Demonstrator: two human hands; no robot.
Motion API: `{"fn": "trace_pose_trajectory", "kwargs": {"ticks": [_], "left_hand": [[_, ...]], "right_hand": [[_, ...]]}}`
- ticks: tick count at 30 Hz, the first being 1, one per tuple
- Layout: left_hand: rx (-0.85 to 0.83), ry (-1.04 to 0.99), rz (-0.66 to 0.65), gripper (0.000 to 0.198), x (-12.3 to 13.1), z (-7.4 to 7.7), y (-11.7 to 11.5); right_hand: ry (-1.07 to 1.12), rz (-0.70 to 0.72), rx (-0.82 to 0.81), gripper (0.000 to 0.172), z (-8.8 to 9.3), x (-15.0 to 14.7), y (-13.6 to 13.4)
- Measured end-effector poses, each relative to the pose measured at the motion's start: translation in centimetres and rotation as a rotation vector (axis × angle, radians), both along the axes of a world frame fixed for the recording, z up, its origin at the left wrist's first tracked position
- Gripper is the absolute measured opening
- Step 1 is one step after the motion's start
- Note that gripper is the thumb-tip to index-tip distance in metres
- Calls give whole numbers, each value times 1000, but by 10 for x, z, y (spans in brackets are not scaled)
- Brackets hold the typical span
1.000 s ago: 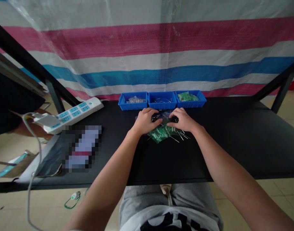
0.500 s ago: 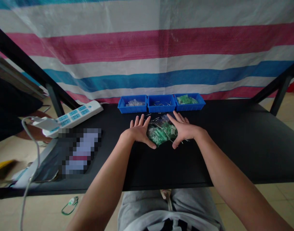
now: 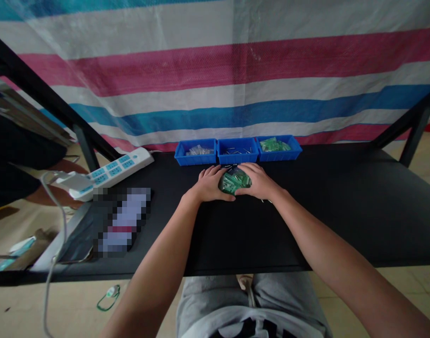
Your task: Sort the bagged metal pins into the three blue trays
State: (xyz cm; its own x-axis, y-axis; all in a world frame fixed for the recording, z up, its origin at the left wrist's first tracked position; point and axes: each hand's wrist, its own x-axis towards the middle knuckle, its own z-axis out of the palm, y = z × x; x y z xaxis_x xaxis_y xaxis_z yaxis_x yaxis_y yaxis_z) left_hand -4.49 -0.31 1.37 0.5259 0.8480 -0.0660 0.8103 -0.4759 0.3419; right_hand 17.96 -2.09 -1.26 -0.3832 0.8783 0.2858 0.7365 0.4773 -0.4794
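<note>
A pile of small green plastic pieces (image 3: 234, 182), with some clear ones and thin metal pins among them, lies on the black table (image 3: 222, 234). My left hand (image 3: 212, 184) curves around its left side, thumb along the near edge. Around the right side bends my right hand (image 3: 256, 182), its fingers together over the far edge and its thumb in front. The pile is squeezed between both palms, and the hands hide its flanks. A few dark pins show just beyond the fingertips, and a pin end sticks out by my right wrist.
Behind the pile stand three blue bins: clear pieces in the left bin (image 3: 197, 159), metal pins in the middle bin (image 3: 238, 159), green pieces in the right bin (image 3: 280, 155). A power strip (image 3: 112, 172) and a blurred-out phone (image 3: 125, 220) lie left. Another person's arm (image 3: 49, 188) is beyond.
My hands have come closer together and slid slightly away from me, pressing the spread pile into a smaller heap. The spread fingers have drawn together around it.
</note>
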Motion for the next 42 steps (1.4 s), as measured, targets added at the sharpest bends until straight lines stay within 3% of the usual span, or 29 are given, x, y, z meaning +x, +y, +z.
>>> {"fn": "trace_pose_trajectory", "kwargs": {"ticks": [2,5,8,10,13,16,18,22,26,29,32,35,42], "left_hand": [[1,-61,5,105,-3,2,1],[0,-252,44,74,-5,4,3],[101,-421,186,51,-6,0,9],[206,-407,299,42,-6,-5,15],[303,-320,382,33,-7,-13,22],[297,-262,388,33,-7,-17,24],[291,-221,381,34,-6,-18,23],[309,-156,385,35,-3,-17,21],[283,-144,408,31,-1,-18,21],[268,-140,424,29,1,-16,19],[273,-131,419,26,4,-15,17],[290,-127,393,26,6,-15,17],[134,-137,438,22,8,-8,27]], "right_hand": [[76,-51,63,83,0,1,2],[195,-140,117,64,5,8,1],[217,-144,100,63,15,19,-4],[120,-62,1,80,20,25,-8],[-117,33,-233,127,24,25,-12],[-279,61,-341,146,21,17,-15],[-323,47,-327,140,18,10,-15],[-282,-29,-137,106,10,-3,-13],[-151,-46,102,75,8,-12,-8],[13,-185,248,52,8,-12,-3],[184,-358,330,51,9,-3,0],[304,-444,363,57,9,8,1],[451,-406,334,56,4,5,3]]}}
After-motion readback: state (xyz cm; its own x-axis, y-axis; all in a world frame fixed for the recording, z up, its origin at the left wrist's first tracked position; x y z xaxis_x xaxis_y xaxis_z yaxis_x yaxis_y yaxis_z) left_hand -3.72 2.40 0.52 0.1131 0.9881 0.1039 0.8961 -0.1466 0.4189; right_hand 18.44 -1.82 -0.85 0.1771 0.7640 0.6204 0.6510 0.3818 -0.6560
